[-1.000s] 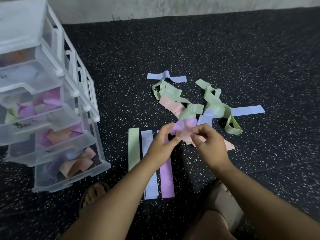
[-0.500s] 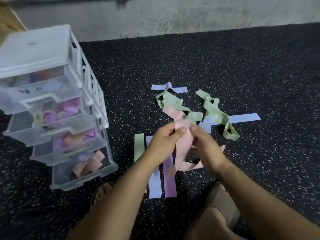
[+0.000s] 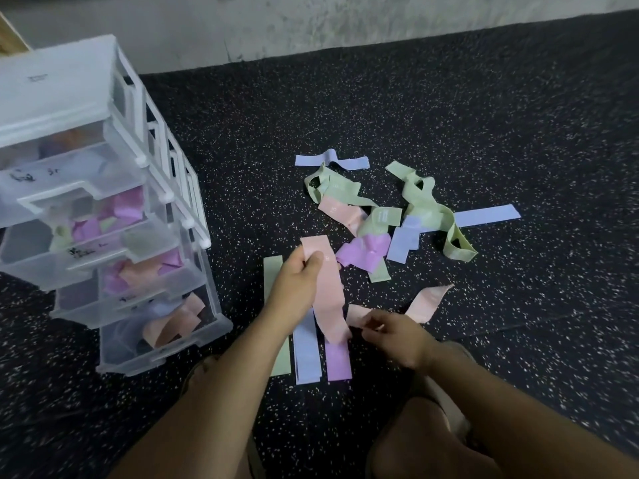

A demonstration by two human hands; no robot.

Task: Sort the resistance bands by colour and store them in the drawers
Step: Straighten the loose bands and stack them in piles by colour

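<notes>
Floor: dark speckled mat (image 3: 449, 115).
Left hand (image 3: 297, 285): grip closed on the pink band's (image 3: 328, 292) top end.
Right hand (image 3: 394, 335): pinches its lower end; the strip runs lengthwise between both.
Row beneath: green, blue and purple strips lie flat.
Drawers (image 3: 114, 243): left, nearer the left hand.
Pile (image 3: 394, 216): tangled beyond.

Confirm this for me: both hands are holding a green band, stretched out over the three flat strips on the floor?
Not quite. The band is pink, not green, as the head view shows. The left hand grips its upper end and the right hand its lower end, over the three flat strips on the floor.
</notes>
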